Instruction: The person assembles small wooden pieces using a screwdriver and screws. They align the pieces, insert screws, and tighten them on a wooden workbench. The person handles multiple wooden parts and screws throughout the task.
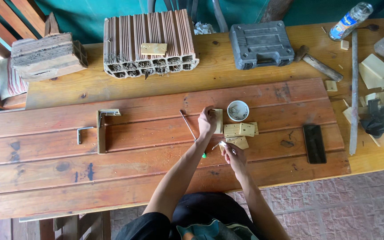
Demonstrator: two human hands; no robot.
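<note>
While leaning over a reddish-brown grooved wooden panel [156, 146] laid on a workbench, a person presses the left hand [206, 123] against a small pale wooden block [218, 121], fingers curled around its edge. The right hand [233, 155] pinches a small light-coloured object [223, 144], too small to identify, just below 3 more pale wooden pieces [241, 130]. A thin metal rod with a green tip [191, 131] lies beside the left wrist. A round white dish of small parts [238, 110] sits just above the blocks. Farther right rests a black rectangular phone [314, 143]; a grey plastic tool case [261, 44] and a ribbed clay brick [150, 42] stand behind.
</note>
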